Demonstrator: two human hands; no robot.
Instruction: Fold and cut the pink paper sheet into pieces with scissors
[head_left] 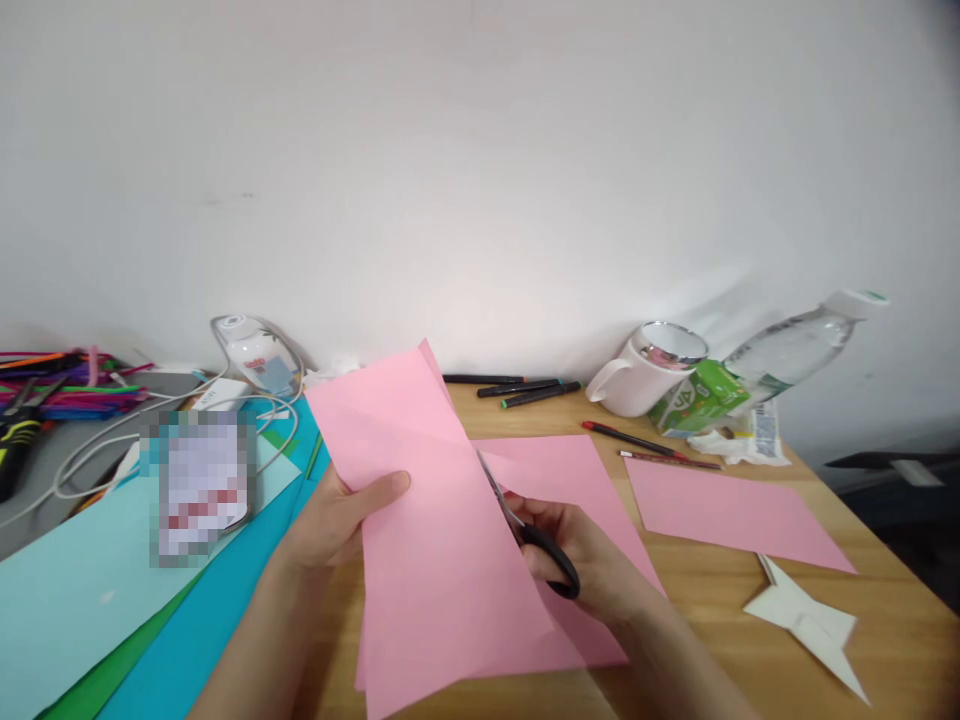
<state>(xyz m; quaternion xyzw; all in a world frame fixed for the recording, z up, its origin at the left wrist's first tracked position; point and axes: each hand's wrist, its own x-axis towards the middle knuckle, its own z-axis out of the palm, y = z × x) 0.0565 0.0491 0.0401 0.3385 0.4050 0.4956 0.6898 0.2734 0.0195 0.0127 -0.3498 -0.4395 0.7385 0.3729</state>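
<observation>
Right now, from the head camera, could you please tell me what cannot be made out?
All in the head view:
- Left hand: the raised pink paper hides most of its fingers.
- Scissors: the same paper covers part of the blades, so the depth of the cut is unclear.
- Pixelated object: blocky masking hides any writing on it.
- Black-and-yellow tool: cut off by the left edge.

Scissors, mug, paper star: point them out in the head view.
Scissors (537, 538): head view, black handle near the blades.
Mug (642, 376): head view, side wall.
Paper star (802, 608): head view, center.
</observation>
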